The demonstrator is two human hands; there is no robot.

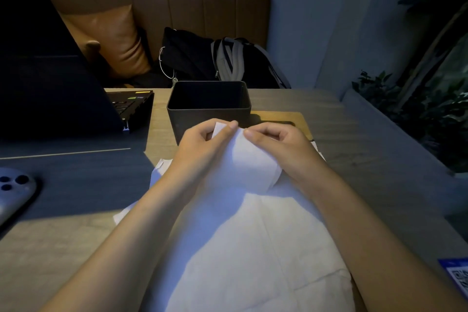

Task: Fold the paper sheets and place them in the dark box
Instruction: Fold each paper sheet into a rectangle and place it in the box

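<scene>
A white paper sheet (249, 162) is curled over into a fold just in front of the dark box (209, 109). My left hand (202, 142) pinches the sheet's top left corner between thumb and fingers. My right hand (278, 142) pinches its top edge on the right, fingertips almost meeting the left hand's. Both hands hover a little short of the box's near wall. More white paper sheets (253, 248) lie flat on the wooden table (63, 240) beneath my forearms. The box stands open and its inside looks dark.
An open laptop (76, 99) stands at the left, with a phone (15, 195) near the table's left edge. A blue QR card (455, 273) lies at the right edge. Behind the table are a brown sofa (152, 7) and a backpack (228, 61); plants (417, 109) at right.
</scene>
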